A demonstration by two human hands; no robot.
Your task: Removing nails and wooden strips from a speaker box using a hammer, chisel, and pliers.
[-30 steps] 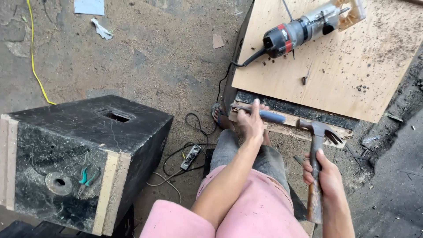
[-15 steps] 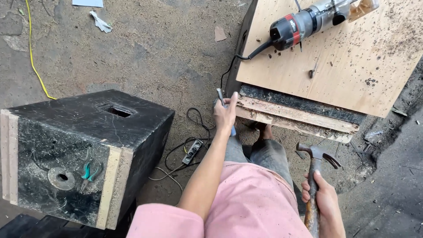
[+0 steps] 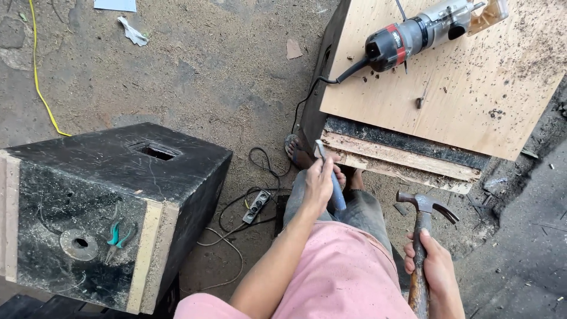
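Gripping a blue-handled chisel (image 3: pixel 329 177), the left hand (image 3: pixel 319 183) had its grip clamped round the handle, with the metal blade poking out above the fingers and pointing at the left end of the stacked wooden strips (image 3: pixel 401 158) beneath the plywood sheet (image 3: pixel 466 88). The blade tip sat just beside that end of the strips; whether it touched the wood could not be told. The right hand (image 3: pixel 434 272) had its grip clamped on the wooden handle of a claw hammer (image 3: pixel 424 207), the head held up and well apart from the chisel, near the lower right end of the strips.

As a judgement, the work stood at its start: the tools were in hand and the chisel was being set to the wood, but no blow was under way, and the strips showed a rough, splintered lower edge with no clear fresh cut at the chisel's spot.

A corded trim router (image 3: pixel 425 32) lay on the plywood sheet near its upper edge, amid scattered wood chips. On the dirt floor (image 3: pixel 207 71) to the left stood a black box (image 3: pixel 118 195) with green-handled pliers (image 3: pixel 118 239) resting on its near face, and a power strip (image 3: pixel 258 205) lay between box and knees.
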